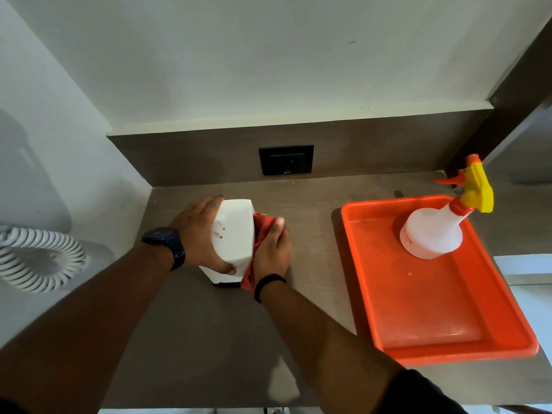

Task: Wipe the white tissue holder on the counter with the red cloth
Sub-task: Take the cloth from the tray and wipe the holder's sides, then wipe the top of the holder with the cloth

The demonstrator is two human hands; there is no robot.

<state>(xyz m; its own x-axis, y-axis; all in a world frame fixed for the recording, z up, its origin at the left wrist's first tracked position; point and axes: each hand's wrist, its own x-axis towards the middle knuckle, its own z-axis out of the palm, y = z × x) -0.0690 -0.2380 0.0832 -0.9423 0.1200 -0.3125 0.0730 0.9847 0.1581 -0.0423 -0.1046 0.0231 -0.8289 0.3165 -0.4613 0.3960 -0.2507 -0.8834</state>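
The white tissue holder [234, 234] stands on the brown counter [191, 339], left of centre, tipped slightly. My left hand [198, 234] grips its left side, thumb under the near corner. My right hand [273, 249] presses the red cloth [260, 231] flat against the holder's right side. Most of the cloth is hidden between my palm and the holder; a fold hangs out below near my wrist.
An orange tray [442, 333] lies on the right of the counter, holding a white spray bottle [433, 234] with a yellow and orange trigger. A black wall socket [286, 159] sits in the back panel. A white coiled cord [35, 258] hangs at the left wall.
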